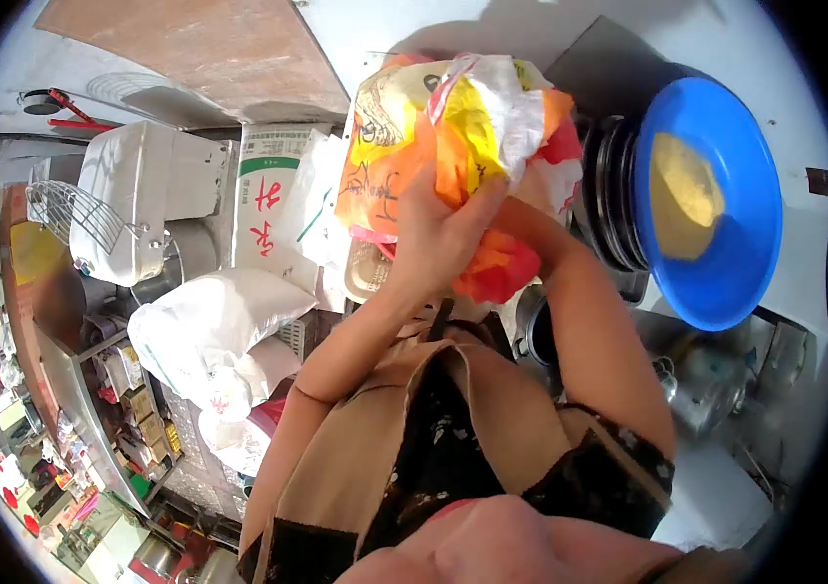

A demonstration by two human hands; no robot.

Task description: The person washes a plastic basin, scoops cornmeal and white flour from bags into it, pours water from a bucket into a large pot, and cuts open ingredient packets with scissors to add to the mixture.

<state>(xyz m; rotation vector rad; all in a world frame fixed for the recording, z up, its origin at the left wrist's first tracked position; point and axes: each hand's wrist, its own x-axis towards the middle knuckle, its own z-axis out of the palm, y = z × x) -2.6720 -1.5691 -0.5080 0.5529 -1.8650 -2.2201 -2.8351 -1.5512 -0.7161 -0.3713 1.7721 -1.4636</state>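
Observation:
An orange, yellow and white printed plastic bag [375, 146] stands in front of me at the top middle, its mouth crumpled and folded over. My left hand [433, 219] is wrapped round the gathered edge of the bag, the thumb pressed on its yellow part. My right hand [531, 226] reaches in behind the bag's loose folds; its fingers are hidden by the plastic. Red and orange folds of the bag hang below the two wrists.
A blue basin [764, 195] holding yellow powder rests at the right on dark stacked pans [613, 195]. To the left are a filled white sack [210, 326], a white box with green print [268, 209], a white container [127, 195] and a wire strainer [73, 209].

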